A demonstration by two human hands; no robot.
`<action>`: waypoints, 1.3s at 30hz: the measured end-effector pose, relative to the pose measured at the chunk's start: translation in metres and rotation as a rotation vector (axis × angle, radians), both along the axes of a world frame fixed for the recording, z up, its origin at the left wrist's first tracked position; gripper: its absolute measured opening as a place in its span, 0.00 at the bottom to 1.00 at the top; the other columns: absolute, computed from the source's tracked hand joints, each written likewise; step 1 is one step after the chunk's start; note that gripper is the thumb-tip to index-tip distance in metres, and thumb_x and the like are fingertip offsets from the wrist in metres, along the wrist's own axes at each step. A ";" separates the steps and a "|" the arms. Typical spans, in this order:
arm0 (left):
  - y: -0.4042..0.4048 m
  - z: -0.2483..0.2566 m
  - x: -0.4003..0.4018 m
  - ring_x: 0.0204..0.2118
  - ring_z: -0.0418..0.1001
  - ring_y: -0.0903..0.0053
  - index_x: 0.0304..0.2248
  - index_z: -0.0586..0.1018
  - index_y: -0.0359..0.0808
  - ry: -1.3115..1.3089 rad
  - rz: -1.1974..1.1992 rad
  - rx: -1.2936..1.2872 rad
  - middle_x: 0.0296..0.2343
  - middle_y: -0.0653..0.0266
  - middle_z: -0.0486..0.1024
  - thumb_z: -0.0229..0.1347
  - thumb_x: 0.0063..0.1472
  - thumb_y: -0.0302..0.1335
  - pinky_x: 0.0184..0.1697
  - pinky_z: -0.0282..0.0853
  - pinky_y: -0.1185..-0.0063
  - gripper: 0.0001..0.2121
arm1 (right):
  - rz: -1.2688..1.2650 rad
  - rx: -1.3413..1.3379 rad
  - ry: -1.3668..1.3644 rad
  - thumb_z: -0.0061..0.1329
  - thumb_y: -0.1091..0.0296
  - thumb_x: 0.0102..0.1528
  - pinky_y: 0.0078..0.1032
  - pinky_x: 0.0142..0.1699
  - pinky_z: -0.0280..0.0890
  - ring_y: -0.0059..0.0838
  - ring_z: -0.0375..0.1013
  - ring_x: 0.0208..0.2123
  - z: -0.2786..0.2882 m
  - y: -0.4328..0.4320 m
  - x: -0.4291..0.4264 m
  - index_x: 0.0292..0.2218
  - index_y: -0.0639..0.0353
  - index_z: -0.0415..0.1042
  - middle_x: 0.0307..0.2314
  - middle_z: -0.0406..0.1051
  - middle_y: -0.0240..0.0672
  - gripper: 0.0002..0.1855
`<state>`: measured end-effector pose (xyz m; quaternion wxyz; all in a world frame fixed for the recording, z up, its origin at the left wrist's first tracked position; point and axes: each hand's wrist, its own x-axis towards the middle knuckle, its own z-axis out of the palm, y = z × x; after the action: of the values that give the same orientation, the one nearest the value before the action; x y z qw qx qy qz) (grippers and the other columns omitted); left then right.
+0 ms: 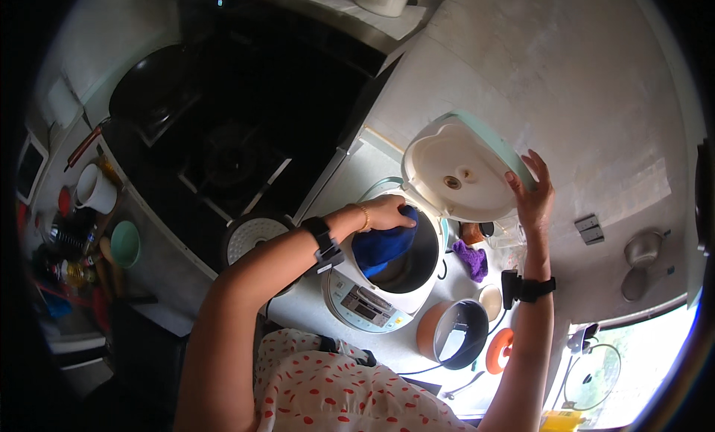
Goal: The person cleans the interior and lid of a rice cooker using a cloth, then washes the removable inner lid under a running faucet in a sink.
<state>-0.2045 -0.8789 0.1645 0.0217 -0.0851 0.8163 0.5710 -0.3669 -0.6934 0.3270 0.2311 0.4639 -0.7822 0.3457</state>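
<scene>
A white rice cooker (391,298) stands on the counter with its hinged lid (447,152) raised. My left hand (388,213) grips a dark blue cloth (385,245) that hangs into the cooker's round, grey cavity (425,253). Part of the cloth lies over the cavity's left rim. On the lid's mint-green outer edge rests my right hand (533,194), its thumb on the pale underside and its fingers behind. Right of the cooker sits an orange-sided pot (430,334) with a dark interior.
To the left is a black gas hob (234,147) with a wok (151,85) and a pan holding a perforated steamer plate (254,236). A purple cloth (470,260), an orange lid (499,351) and a spoon (466,384) lie on the counter. A cable crosses below the pot.
</scene>
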 end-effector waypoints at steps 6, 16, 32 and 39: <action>0.032 0.063 0.040 0.36 0.68 0.83 0.42 0.68 0.32 0.343 -0.068 0.518 0.35 0.64 0.71 0.53 0.57 0.34 0.41 0.64 0.83 0.17 | 0.145 -0.208 0.057 0.54 0.71 0.43 0.29 0.49 0.58 0.35 0.66 0.42 -0.031 0.032 0.081 0.41 0.65 0.64 0.38 0.68 0.41 0.23; 0.022 0.041 0.074 0.43 0.67 0.56 0.45 0.67 0.32 -0.043 -0.106 -0.603 0.39 0.46 0.70 0.55 0.52 0.38 0.50 0.59 0.70 0.24 | 0.006 0.016 -1.026 0.53 0.68 0.48 0.19 0.37 0.63 0.21 0.66 0.32 -0.167 0.069 0.086 0.44 0.64 0.57 0.28 0.67 0.36 0.25; 0.009 -0.061 0.074 0.44 0.65 0.50 0.51 0.50 0.22 -0.095 0.330 -0.315 0.42 0.33 0.63 0.54 0.41 0.30 0.47 0.63 0.70 0.40 | -0.149 0.000 -0.722 0.60 0.60 0.40 0.23 0.32 0.63 0.21 0.68 0.23 -0.216 0.048 -0.028 0.27 0.65 0.70 0.20 0.70 0.36 0.19; 0.008 -0.065 0.078 0.43 0.66 0.49 0.50 0.50 0.22 -0.070 0.369 -0.346 0.41 0.33 0.64 0.53 0.43 0.30 0.47 0.63 0.69 0.37 | -0.489 0.290 -0.718 0.60 0.56 0.37 0.26 0.38 0.65 0.36 0.72 0.31 -0.245 0.126 -0.046 0.32 0.67 0.71 0.29 0.72 0.45 0.25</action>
<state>-0.1264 -0.8711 0.0998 -0.0694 -0.2551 0.8711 0.4140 -0.4134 -0.5673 0.0822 -0.0474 0.1440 -0.9395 0.3070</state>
